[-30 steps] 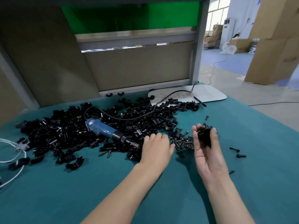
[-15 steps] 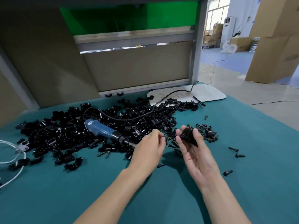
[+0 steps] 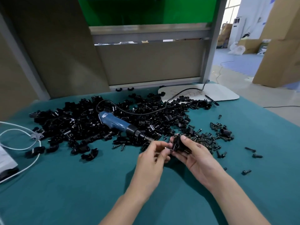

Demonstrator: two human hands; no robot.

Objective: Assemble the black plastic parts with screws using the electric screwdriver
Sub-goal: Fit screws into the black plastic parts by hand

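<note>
At the left edge of the desk (image 3: 81,192) a white cable (image 3: 19,148) loops over the teal cover. Beside it spreads the pile of black plastic parts (image 3: 78,127). The blue electric screwdriver (image 3: 116,123) lies untouched on top, its bit end toward the hands. Its black cord (image 3: 146,112) curves away to the white board (image 3: 224,95) at the far side.

A second ago the left hand lay flat on the near edge of the pile, and the right hand held its part well apart from it. Half a second ago the two had drawn close. Now they meet nearer the person, just in front of the screwdriver's bit.

The left hand (image 3: 151,158) has its fingers (image 3: 159,144) curled, with thumb and forefinger pinching a small screw (image 3: 167,148) that is too small to see clearly. The screw touches the black plastic part (image 3: 177,143), which sits just right of the left fingertips, held above the desk. The right hand (image 3: 196,158) is palm up and grips that part, thumb and fingers curled round it.

Just right of the hands lies a heap of black screws (image 3: 206,140). Further right a few loose screws (image 3: 250,149) are scattered on the cover, apart from the heap. Beyond the desk's right edge, cardboard boxes (image 3: 279,54) stand on the floor.
</note>
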